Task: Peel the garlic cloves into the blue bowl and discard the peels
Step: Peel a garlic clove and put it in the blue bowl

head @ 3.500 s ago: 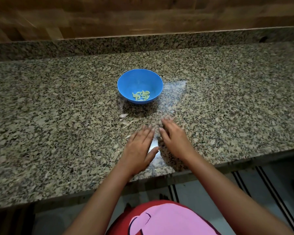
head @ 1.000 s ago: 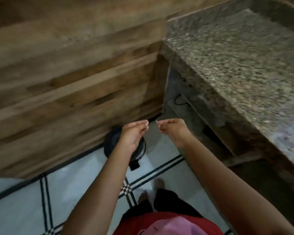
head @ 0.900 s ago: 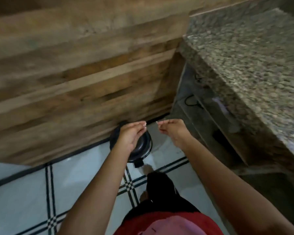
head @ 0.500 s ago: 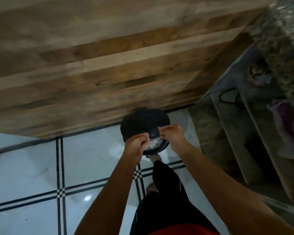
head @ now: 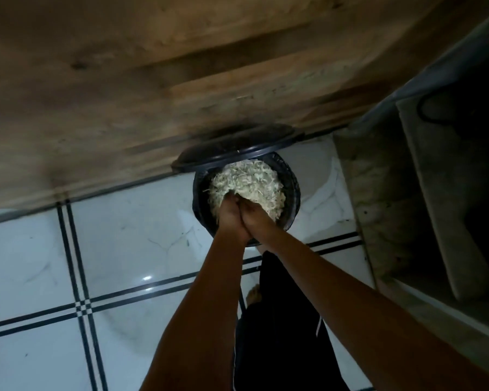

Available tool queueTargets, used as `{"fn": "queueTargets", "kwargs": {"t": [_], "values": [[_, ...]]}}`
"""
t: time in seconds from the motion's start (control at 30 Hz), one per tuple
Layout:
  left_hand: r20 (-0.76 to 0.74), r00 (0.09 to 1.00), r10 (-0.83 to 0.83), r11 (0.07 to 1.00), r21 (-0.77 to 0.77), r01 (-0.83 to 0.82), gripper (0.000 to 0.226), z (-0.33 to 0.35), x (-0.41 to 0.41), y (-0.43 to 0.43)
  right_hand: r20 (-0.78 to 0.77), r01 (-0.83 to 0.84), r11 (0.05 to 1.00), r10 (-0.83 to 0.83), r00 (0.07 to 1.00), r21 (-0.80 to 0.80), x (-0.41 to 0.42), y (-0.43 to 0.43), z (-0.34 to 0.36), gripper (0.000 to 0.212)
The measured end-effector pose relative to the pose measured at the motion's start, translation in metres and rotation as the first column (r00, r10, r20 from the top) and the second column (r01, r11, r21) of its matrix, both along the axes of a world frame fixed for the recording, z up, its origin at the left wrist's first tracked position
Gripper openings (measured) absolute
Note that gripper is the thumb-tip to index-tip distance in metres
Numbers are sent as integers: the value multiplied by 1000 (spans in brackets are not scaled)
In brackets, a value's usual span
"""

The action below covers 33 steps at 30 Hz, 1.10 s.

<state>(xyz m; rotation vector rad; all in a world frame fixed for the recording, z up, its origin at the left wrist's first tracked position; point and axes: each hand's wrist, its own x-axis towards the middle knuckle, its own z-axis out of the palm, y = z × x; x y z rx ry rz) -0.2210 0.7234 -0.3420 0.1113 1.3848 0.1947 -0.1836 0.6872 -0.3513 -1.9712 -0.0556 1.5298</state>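
Observation:
A black round bin [head: 293,190] stands on the floor by the wooden wall, its lid [head: 232,150] tipped up and open. It is heaped with pale garlic peels [head: 250,179]. My left hand [head: 228,214] and my right hand [head: 255,220] are pressed side by side just above the near part of the heap. Their backs face me and their fingertips point down into the peels, so the fingers are hidden. The blue bowl and the garlic cloves are out of view.
A wooden plank wall [head: 153,80] fills the top. White floor tiles [head: 124,235] with black double lines lie to the left. Dark shelves [head: 435,193] under the counter stand to the right. My dark trouser leg [head: 277,320] and bare foot [head: 253,296] are below the bin.
I turned from the counter to the floor bin. The lid swung up and open, showing the peels. Both hands came together and dropped lower over the heap.

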Motion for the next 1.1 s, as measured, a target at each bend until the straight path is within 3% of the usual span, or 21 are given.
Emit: {"fn": "queueTargets", "kwargs": {"t": [0.07,0.17,0.3,0.43,0.5,0.57,0.67,0.87,0.97,1.03,1.1], "values": [[45,999,3,1000,-14,-3,36,-5,0,0,-33,-46,998,45,998,-31,3,1,-16,44],[61,997,54,998,-29,-52,36,-11,-7,6,135,-133,989,140,981,-63,9,-1,-28,47],[-35,999,-19,1000,-3,19,28,-2,-2,6,93,-80,974,62,994,211,-12,-3,4,39],[126,988,-88,996,33,84,21,37,0,-5,199,-142,982,116,973,124,16,-14,29,33],[143,983,-119,987,127,101,22,69,3,-7,222,-33,990,1,975,139,33,-25,57,28],[108,984,-139,969,221,113,30,105,8,-13,213,176,963,-219,952,203,47,-40,99,21],[73,955,-288,897,370,242,28,168,22,-35,50,459,818,-505,862,345,63,-71,176,19],[152,819,-553,728,567,387,17,295,65,-129,-52,656,539,-750,659,528,86,-184,315,21],[219,689,-691,642,624,446,12,346,93,-193,-69,708,365,-862,503,605,95,-261,362,28],[251,613,-749,597,656,462,13,369,107,-229,-46,694,317,-892,450,646,100,-302,380,28],[296,473,-830,529,688,497,16,394,123,-296,7,698,219,-956,294,682,100,-373,400,24]]}}
